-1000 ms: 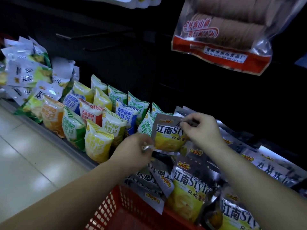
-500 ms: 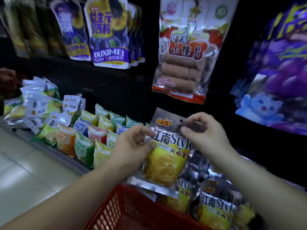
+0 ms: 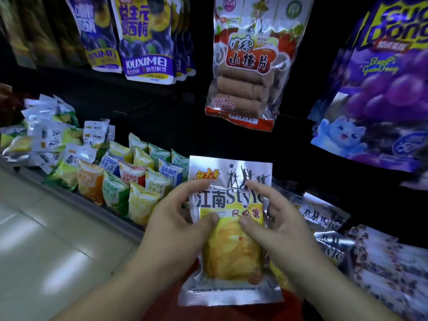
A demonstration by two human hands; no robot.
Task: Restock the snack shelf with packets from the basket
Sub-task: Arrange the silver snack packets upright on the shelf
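Both hands are on the silver crisp packet (image 3: 231, 251): the left hand (image 3: 171, 232) grips its left edge with the thumb across the front, and the right hand (image 3: 287, 230) grips the right edge the same way. The packet is held upright, face-on, above the red basket (image 3: 293, 305) and just in front of the shelf (image 3: 76, 198). This looks like the carry-and-place step, with one packet out and not yet shelved. Matching silver packets (image 3: 324, 216) lie to the right, so next it likely goes over beside them, set down gently to spare the crisps.
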